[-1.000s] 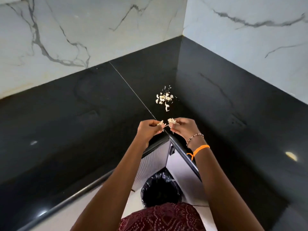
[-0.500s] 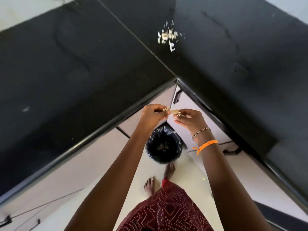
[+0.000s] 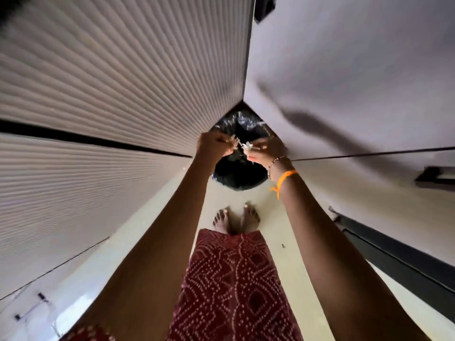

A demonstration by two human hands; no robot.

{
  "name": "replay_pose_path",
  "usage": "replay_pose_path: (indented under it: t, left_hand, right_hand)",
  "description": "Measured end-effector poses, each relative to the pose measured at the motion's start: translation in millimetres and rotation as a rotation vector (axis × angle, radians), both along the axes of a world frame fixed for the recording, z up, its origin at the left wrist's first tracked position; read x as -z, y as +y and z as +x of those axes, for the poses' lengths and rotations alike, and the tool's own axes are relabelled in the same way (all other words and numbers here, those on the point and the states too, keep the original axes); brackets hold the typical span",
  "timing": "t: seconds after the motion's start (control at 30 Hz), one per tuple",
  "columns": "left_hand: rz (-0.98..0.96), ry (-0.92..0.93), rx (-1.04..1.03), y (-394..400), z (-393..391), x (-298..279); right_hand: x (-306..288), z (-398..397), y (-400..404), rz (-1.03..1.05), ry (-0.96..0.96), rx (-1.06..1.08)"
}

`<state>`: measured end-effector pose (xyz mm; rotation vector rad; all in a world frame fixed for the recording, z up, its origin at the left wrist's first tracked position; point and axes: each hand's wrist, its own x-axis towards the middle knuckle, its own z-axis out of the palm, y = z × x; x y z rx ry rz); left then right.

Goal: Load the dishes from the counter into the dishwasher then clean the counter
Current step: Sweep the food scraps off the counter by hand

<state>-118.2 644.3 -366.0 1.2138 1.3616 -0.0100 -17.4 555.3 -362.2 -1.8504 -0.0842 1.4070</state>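
Fingers, now: the left hand (image 3: 214,146) and the right hand (image 3: 264,150) each pinch pale scraps (image 3: 242,146), fingertips curled together on them.
Scraps: held between the two hands, which nearly touch.
Just below the fingers: a bin lined with a black bag (image 3: 240,172), standing in the cabinet corner.
Left of the fingers: ribbed cabinet fronts (image 3: 110,77).
Right of the fingers: smooth cabinet doors (image 3: 357,77).
Wrist: bead bracelet (image 3: 273,164) and orange thread (image 3: 283,179) on the right.
Nearer the person: bare feet (image 3: 236,217) on the floor (image 3: 293,227).
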Motion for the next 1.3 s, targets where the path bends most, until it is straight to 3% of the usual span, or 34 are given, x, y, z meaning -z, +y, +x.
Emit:
replay_pose_path:
  t: [0.1,0.23,0.4,0.53,0.63,0.8,0.97,1.07,1.3]
  left_hand:
    - [-0.057,0.012,-0.041,-6,5,56]
    - [-0.117,0.064,-0.057,-6,3,104]
    - [-0.121,0.079,-0.095,-11,-6,97]
    - [-0.091,-0.010,-0.138,-17,-18,42]
    - [-0.030,-0.018,-0.135,-22,-23,-12]
    - [0.036,0.011,-0.072,-32,-21,-113]
    - [0.091,-0.040,-0.092,-29,-17,-206]
    - [0.146,-0.107,-0.083,-18,-7,-266]
    - [0.388,-0.263,-0.052,20,16,-378]
  right_hand:
    - [67,1,-2,-0.112,-0.058,-0.085]
    - [115,3,0,-0.185,-0.148,-0.230]
    - [122,2,3,-0.243,-0.254,-0.346]
    - [69,6,-1,-0.309,-0.262,-0.283]
    - [14,9,-4,-0.377,-0.335,-0.387]
    - [-89,-6,-10,-0.231,-0.398,-0.165]
    - [-200,-16,-2,0.076,-0.057,0.223]
    - [-260,-17,8,0.292,0.092,0.278]
    - [-368,6,52,0.464,-0.303,0.106]
